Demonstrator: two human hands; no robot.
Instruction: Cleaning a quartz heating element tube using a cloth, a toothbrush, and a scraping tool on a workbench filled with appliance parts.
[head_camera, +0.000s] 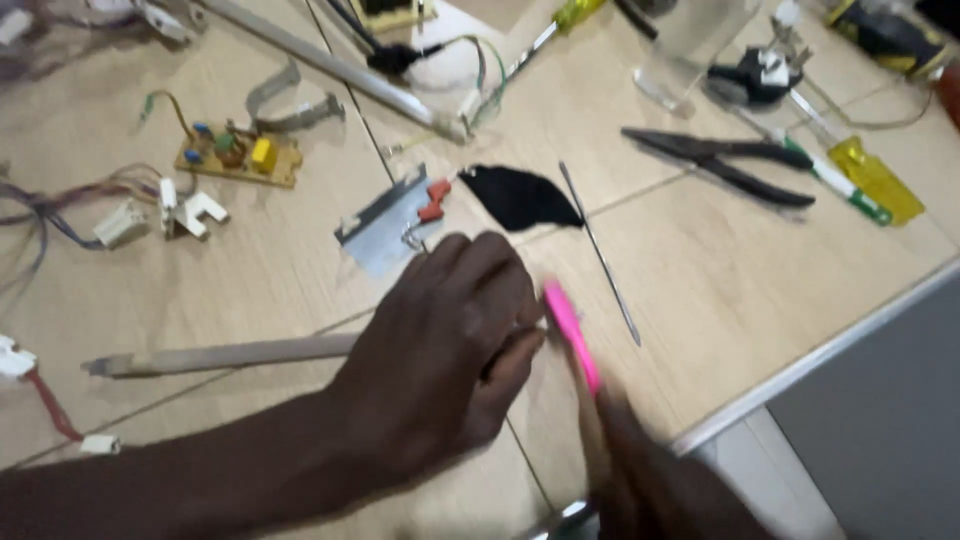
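Left hand (450, 345) is closing loosely over the end of a long pale bar (225, 355) lying near the worktop's front edge (800, 370). Right hand (650, 470), blurred, is gripping a pink-handled tool (572, 335) beside it. No joint is showing undone yet. Open room is lying rightward, before the pliers (720, 160); the metal bracket (390, 225) is crowding the rear.

The pink tool (572, 335) is a slim, bright pink stick, blurry here, angled with its top end up-left. The long pale rod (225, 355) lies almost flat across the counter (750, 290), its right end hidden.
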